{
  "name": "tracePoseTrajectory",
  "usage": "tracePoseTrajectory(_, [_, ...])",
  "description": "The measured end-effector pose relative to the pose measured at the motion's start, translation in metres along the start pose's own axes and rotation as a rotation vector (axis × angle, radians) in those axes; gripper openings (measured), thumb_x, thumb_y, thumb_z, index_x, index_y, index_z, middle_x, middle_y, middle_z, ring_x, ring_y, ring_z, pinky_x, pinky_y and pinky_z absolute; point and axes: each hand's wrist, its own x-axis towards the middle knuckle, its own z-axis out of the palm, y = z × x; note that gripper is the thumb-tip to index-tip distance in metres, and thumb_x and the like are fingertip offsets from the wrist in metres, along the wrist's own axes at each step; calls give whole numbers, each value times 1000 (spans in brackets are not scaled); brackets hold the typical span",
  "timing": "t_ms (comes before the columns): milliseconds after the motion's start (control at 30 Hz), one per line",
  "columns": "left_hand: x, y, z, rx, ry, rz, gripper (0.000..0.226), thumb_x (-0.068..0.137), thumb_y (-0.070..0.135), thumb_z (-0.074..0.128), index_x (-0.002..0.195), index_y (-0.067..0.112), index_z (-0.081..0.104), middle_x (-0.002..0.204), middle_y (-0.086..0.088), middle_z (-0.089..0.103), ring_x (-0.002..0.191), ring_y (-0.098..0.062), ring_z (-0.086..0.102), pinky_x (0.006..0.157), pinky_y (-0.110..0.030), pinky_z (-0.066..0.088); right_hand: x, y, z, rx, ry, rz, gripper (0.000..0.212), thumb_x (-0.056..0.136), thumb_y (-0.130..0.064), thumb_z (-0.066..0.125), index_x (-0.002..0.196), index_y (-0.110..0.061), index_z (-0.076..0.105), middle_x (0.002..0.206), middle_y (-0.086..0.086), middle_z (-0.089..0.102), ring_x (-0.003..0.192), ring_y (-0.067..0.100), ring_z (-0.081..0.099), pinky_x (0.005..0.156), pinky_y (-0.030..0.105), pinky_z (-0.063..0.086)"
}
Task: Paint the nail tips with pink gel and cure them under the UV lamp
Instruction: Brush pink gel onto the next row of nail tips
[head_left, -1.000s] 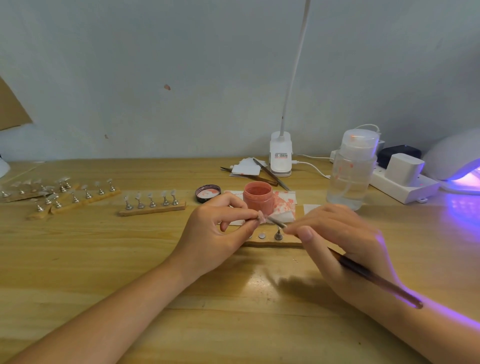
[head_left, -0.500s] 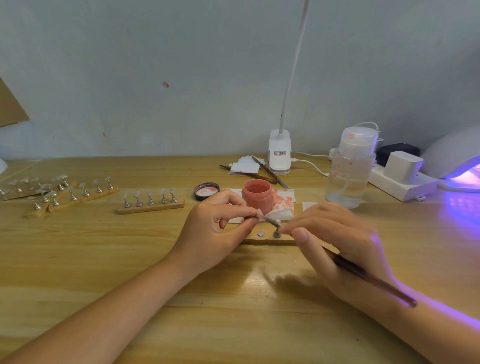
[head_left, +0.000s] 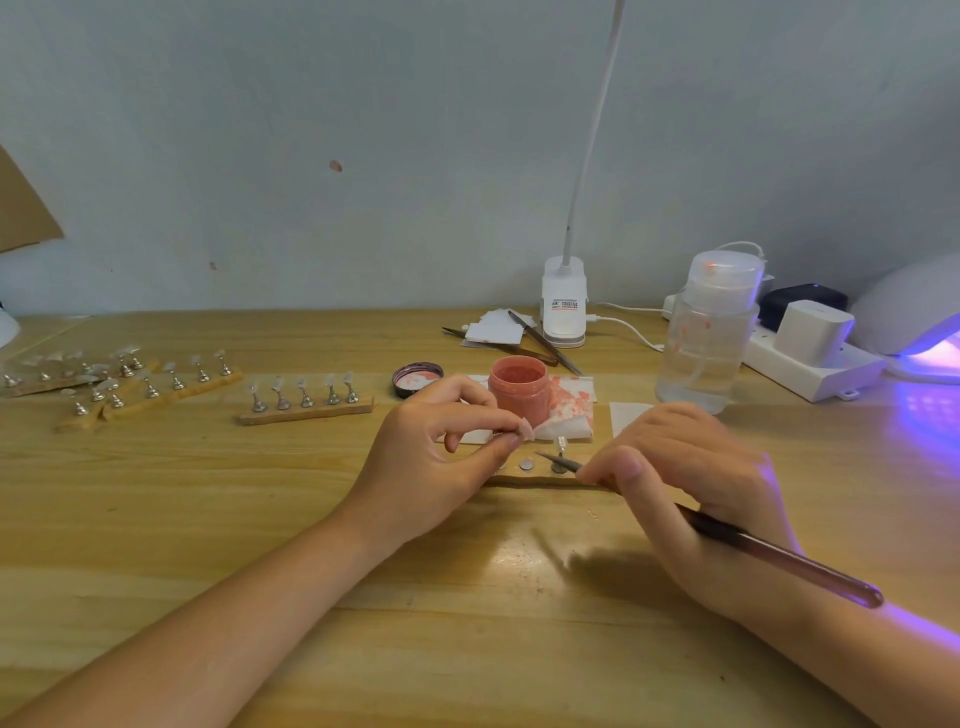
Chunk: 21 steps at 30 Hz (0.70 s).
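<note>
My left hand (head_left: 441, 457) pinches a small nail tip (head_left: 527, 431) on its metal stand between thumb and forefinger, just in front of the open pink gel jar (head_left: 519, 387). My right hand (head_left: 685, 483) grips a dark brush (head_left: 769, 556); its bristle end (head_left: 545, 457) points left and sits a little right of and below the nail tip, apart from it. A wooden holder strip (head_left: 545, 480) with one metal stand (head_left: 560, 462) lies under both hands. The UV lamp (head_left: 919, 322) glows purple at the far right.
The jar lid (head_left: 417, 378) lies left of the jar, and stained wipes (head_left: 569, 402) lie beside it. More holder strips with nail tips (head_left: 306, 400) (head_left: 119, 384) stand to the left. A clear pump bottle (head_left: 709, 332), power strip (head_left: 810, 364), desk lamp base (head_left: 563, 306) and tweezers (head_left: 540, 343) stand behind.
The brush tip has drawn back from the nail tip, moving down and to the right. My left hand still holds the nail tip in the same spot.
</note>
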Motion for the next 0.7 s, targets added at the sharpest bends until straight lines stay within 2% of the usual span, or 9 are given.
tracePoseTrajectory(133, [0,0,0,-10,13,21,19,71,10,73,88,20,71,84,9,56,71,3,47,60,-13,38,0,-2,1,40,70,65,48,98,-33,35,74,-10,70,69,-8,65,67,6,60,71,34,44])
tracePoseTrajectory(267, [0,0,0,-10,33,9,15,70,14,72,84,17,73,88,9,55,70,1,47,63,-11,38,1,-2,1,70,75,132,51,98,-39,29,75,-16,68,69,-6,67,69,4,61,79,31,42])
tracePoseTrajectory(400, [0,2,0,-29,33,-12,12,69,19,71,81,17,73,87,8,56,66,-1,44,62,-12,37,1,-3,4,39,81,103,50,98,-37,32,77,-13,70,72,-11,65,70,0,59,77,34,43])
tracePoseTrajectory(567, [0,-1,0,-36,28,-9,13,70,8,74,77,18,72,83,7,60,67,0,46,61,-14,38,-1,-4,6,64,7,58,48,98,-37,34,79,-15,71,71,-9,67,68,3,61,76,37,44])
tracePoseTrajectory(700, [0,-3,1,-79,30,14,4,71,17,71,75,17,71,79,4,62,61,-7,44,60,-13,37,-1,-5,4,108,42,76,52,99,-38,31,75,-13,71,71,-12,65,68,-1,59,76,34,42])
